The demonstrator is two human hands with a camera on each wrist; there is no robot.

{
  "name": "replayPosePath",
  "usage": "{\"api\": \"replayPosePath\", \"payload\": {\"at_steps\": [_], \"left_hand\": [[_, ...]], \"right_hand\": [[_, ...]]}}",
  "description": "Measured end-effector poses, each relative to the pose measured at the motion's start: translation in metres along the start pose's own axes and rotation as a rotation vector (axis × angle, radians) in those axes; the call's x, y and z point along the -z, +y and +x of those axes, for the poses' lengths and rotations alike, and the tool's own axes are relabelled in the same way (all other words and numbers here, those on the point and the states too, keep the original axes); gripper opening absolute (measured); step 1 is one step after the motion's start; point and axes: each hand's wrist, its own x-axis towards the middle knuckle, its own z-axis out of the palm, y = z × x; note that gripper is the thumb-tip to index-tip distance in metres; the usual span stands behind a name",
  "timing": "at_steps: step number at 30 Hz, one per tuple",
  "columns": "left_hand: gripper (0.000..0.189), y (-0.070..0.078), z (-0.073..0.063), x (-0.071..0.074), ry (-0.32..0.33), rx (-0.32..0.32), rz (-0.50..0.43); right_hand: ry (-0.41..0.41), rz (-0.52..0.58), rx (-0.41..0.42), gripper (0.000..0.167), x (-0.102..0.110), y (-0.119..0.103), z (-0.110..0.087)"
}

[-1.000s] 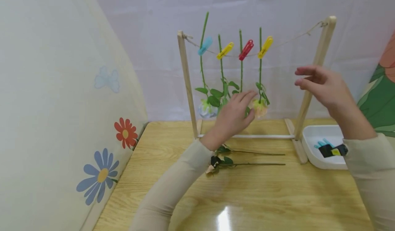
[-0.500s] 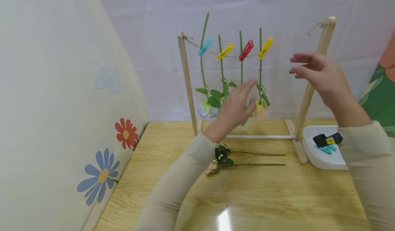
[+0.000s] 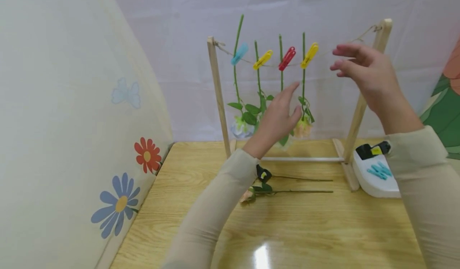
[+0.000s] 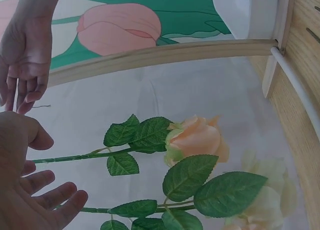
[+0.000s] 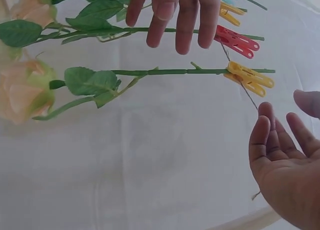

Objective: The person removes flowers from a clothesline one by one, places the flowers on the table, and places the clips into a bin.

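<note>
A: Mind running through the setup, biggest stuff first?

B: Sure. Got a wooden desk (image 3: pixel 305 221), then a rack (image 3: pixel 220 101) standing near the back of it, with string (image 5: pixel 249 97) stretched across, sagging a bit. Over on the right, just beside the rack, got a white tray (image 3: pixel 373 191).

A: Seeing any flowers?

B: Yep. Can count four hung flowers (image 3: pixel 303 129), upside down along the string, plus two loose flowers (image 3: pixel 248 196) lying on the desk in front of the rack.

A: And for the hands?

B: Seeing the left grip (image 3: pixel 276 119) spread, in front of the third hung flower; can't tell about contact. Seeing the right grip (image 3: pixel 370 71) loosely spread too, by the string, right of the last flower. Can't tell about touching there either.

A: Down to the small bits?

B: Going left to right: blue clip (image 3: pixel 239 54), yellow clip (image 3: pixel 262 60), red clip (image 3: pixel 287 58), second yellow clip (image 3: pixel 309 55). Can also spot loose clips (image 3: pixel 379 170) in the tray.
</note>
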Motion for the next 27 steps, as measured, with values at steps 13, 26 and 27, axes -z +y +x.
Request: {"api": "replayPosePath", "payload": {"at_steps": [13,26,27], "left_hand": [[0.065,0.002,0.016,-0.004,0.030,0.038,-0.161],[0.060,0.009,0.029,-0.014,0.071,0.138,-0.457],[0.060,0.009,0.030,-0.015,0.075,0.142,-0.479]], "right_hand": [[0.059,-0.002,-0.025,0.042,-0.013,-0.003,0.018],[0.073,0.021,-0.062,0.043,-0.026,-0.005,0.029],[0.074,0.002,-0.067,0.044,-0.027,-0.005,0.030]]}}
